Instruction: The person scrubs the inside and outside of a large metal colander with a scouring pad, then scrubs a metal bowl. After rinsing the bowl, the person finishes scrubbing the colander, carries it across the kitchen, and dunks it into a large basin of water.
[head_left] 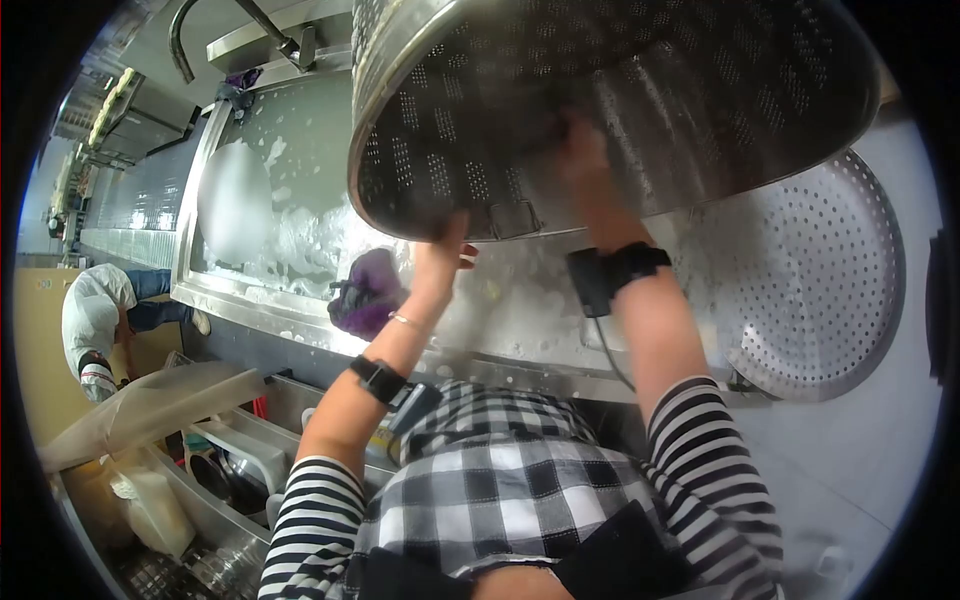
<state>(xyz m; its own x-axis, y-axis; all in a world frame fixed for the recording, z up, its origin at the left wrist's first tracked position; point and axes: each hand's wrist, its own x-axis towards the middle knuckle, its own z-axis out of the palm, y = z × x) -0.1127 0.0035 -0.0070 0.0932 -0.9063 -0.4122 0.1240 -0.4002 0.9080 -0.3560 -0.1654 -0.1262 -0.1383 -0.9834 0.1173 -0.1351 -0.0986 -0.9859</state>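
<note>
Hands forward, right inside perforated drum

Perforated metal drum is gleaming.
Its wall is looking smooth; by the near edge of the metal sink, purple cloth is looking matt.

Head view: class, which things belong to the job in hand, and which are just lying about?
In the job: perforated drum; left hand at its rim; right hand inside it.
Apparently lying about: purple cloth; perforated disc (both untouched).
</note>
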